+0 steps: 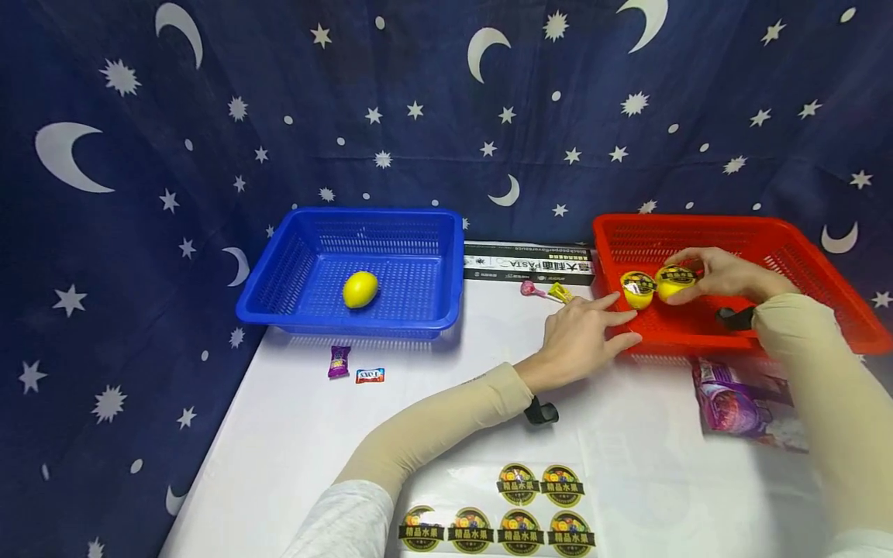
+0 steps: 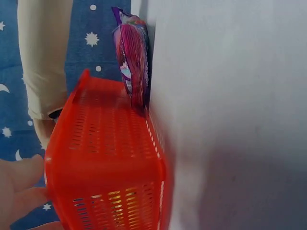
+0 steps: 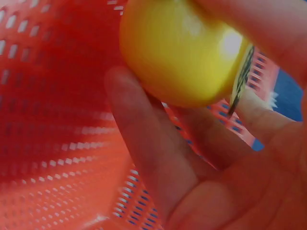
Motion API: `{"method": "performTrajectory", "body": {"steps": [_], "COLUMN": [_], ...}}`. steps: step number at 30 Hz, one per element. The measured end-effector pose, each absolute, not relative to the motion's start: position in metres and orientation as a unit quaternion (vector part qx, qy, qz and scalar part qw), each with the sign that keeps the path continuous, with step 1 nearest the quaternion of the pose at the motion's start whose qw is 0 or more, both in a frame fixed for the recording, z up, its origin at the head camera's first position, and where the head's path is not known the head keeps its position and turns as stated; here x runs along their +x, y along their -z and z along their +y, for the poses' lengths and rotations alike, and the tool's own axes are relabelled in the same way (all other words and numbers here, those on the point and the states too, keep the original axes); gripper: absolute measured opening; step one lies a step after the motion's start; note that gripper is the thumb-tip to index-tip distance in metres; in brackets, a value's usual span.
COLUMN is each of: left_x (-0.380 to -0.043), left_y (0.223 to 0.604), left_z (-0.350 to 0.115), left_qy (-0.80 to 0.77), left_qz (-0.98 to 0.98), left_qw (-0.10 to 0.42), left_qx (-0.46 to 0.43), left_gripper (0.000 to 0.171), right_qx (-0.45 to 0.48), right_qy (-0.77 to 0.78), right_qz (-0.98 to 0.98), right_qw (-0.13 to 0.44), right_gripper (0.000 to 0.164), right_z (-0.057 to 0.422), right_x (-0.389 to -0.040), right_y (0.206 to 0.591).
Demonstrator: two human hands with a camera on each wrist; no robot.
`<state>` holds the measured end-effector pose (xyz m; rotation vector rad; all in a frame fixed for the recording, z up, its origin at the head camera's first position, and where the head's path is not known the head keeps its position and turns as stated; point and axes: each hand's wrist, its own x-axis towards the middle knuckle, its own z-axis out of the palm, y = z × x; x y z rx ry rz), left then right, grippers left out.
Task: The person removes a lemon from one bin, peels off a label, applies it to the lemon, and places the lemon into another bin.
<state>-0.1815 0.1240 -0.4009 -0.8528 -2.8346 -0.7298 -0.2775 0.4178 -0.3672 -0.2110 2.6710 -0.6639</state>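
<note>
My right hand (image 1: 725,273) grips a yellow lemon (image 3: 180,52) inside the red basket (image 1: 698,341). A round black-and-gold sticker (image 3: 242,74) is on that lemon, with part of its edge standing off the skin. Beside it in the basket's left end lies another lemon (image 1: 638,298) with a similar sticker on top. My left hand (image 1: 579,341) reaches to the basket's left rim with its fingers spread and nearly straight. In the left wrist view, those fingers (image 2: 29,199) are at the rim and hold nothing.
A blue basket (image 1: 446,319) at the left holds an unstickered lemon (image 1: 360,290). A sheet of round stickers (image 1: 470,530) lies at the front. Around are a pasta box (image 1: 529,263), lollipop (image 1: 530,288), yellow candy (image 1: 560,293), small wrapped sweets (image 1: 339,362) and a purple bag (image 1: 739,407).
</note>
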Motion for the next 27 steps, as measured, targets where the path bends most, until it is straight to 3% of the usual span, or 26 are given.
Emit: {"method": "performTrajectory", "body": {"steps": [7,17,22,27], "left_x": [-0.181,-0.182,-0.182,-0.186], "left_y": [0.404,0.405,0.400,0.377], "left_z": [0.125,0.125,0.120,0.088], "left_qy": [0.248,0.244,0.234,0.218], "left_qz": [-0.923,-0.924,-0.926,-0.925], "left_qw": [0.086,0.091,0.064,0.044], "left_qx": [-0.282,-0.281,-0.289,-0.308], "left_gripper": [0.034,0.033,0.036,0.044], "right_qx": [-0.088,-0.078,-0.086,-0.081], "right_qy": [0.229,0.235,0.224,0.211], "right_qz": [0.941,0.940,0.942,0.957], "right_qw": [0.233,0.234,0.234,0.184], "right_gripper": [0.073,0.075,0.088,0.098], "right_z": [0.419,0.419,0.417,0.403], "right_x": [-0.276,-0.272,-0.269,-0.259], "right_y": [0.378,0.377,0.370,0.342]}}
